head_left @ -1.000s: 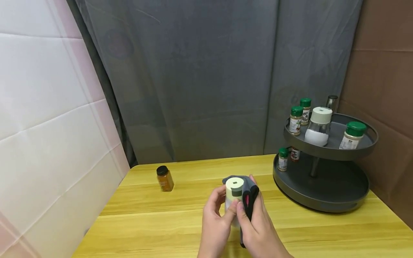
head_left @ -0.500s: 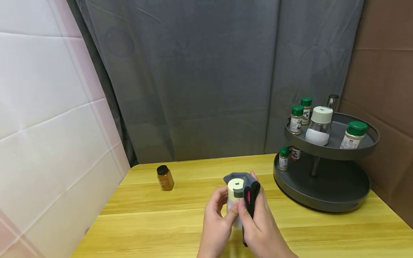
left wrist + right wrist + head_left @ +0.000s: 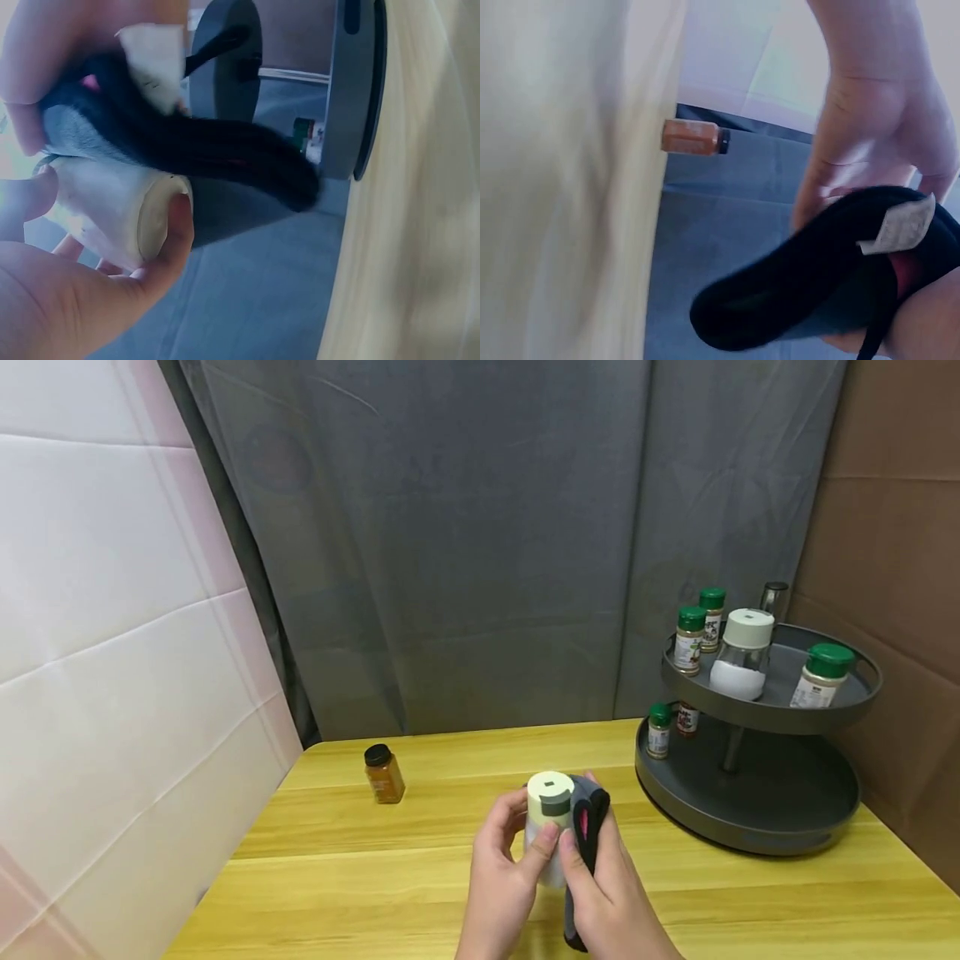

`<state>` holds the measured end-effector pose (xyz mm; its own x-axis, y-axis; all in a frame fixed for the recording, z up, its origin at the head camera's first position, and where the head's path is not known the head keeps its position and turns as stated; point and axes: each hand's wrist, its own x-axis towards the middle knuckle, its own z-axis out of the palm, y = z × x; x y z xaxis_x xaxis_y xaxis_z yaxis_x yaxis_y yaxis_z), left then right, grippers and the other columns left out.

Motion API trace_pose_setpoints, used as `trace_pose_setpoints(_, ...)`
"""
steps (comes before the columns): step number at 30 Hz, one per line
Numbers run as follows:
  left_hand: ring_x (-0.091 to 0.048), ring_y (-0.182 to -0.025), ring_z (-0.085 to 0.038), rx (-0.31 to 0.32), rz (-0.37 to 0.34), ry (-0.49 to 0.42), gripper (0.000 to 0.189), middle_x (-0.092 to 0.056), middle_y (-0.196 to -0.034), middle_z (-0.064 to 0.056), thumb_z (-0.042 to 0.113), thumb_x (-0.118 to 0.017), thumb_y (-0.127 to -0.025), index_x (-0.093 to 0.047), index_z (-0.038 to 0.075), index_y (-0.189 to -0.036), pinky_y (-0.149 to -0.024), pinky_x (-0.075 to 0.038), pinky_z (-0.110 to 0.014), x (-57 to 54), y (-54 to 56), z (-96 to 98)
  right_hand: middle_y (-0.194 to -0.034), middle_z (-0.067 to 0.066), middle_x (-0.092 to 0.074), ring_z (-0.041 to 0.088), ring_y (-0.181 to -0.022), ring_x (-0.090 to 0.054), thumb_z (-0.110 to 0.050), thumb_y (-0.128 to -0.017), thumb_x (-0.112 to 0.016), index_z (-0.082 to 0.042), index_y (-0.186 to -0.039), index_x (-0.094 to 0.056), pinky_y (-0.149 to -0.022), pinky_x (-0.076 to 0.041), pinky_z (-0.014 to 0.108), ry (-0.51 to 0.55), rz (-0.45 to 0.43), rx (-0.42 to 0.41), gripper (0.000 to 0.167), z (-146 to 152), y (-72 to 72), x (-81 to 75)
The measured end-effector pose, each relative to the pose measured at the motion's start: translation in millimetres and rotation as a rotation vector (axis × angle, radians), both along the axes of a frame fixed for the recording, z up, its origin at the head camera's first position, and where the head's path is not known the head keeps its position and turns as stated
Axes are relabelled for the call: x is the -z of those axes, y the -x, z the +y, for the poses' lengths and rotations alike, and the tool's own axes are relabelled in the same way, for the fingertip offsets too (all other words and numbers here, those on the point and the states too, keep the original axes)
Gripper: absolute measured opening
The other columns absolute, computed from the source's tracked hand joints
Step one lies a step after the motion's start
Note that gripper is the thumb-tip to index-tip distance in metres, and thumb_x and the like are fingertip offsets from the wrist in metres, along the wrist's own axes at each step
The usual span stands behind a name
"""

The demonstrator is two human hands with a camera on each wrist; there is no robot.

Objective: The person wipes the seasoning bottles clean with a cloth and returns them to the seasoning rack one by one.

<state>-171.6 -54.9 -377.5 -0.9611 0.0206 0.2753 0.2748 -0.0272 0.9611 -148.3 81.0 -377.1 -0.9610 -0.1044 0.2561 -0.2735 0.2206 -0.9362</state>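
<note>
My left hand (image 3: 501,868) grips a seasoning jar (image 3: 550,787) with a cream lid, a grey-green flap and white contents. It stays upright above the table in the head view. In the left wrist view, fingers curl round the jar (image 3: 105,202) and one reaches its base. My right hand (image 3: 617,889) holds a folded grey cloth (image 3: 592,814) with black edging against the jar's right side. One end of the cloth hangs below the hand. A white tag (image 3: 904,226) shows on the cloth (image 3: 780,300) in the right wrist view. The right fingers are partly hidden behind the cloth.
A black two-tier turntable rack (image 3: 757,835) stands at the right, bearing several green-capped spice jars and a larger cream-lidded jar (image 3: 741,652). An orange-brown spice bottle (image 3: 385,777) with a black cap stands at the left of the wooden table (image 3: 337,893). A grey curtain hangs behind.
The cloth rose slightly behind the lid, then slid down along the jar's right side; its hanging end now sits lower. The left hand keeps its hold with little movement.
</note>
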Motion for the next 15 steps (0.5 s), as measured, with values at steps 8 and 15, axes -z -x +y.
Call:
trace_pose_setpoints(8,-0.059,-0.122,-0.023,-0.006,-0.049,-0.003,0.041,-0.068,-0.134,-0.009,0.022,-0.079,-0.097,-0.066,0.010,-0.134,-0.106,-0.044,-0.042,3.2,-2.5,0.4,-0.178,0.013,-0.018,0.040,-0.162,-0.026,-0.040,-0.114,-0.047,-0.019,-0.171,-0.003,-0.124,-0.025,0.074,-0.002,-0.004,-0.004,0.076,-1.5,-0.7,1.7)
trace_pose_setpoints(15,-0.062,-0.120,-0.025,-0.056,0.008,-0.057,0.038,-0.068,-0.130,-0.014,0.020,-0.075,-0.100,-0.065,0.006,-0.133,-0.102,-0.051,-0.039,-0.4,-2.8,-2.1,-0.178,0.015,-0.018,0.040,-0.161,-0.029,-0.040,-0.114,-0.047,-0.011,-0.171,-0.008,-0.124,-0.027,0.071,-0.054,0.009,0.007,0.075,-6.1,-2.3,13.4)
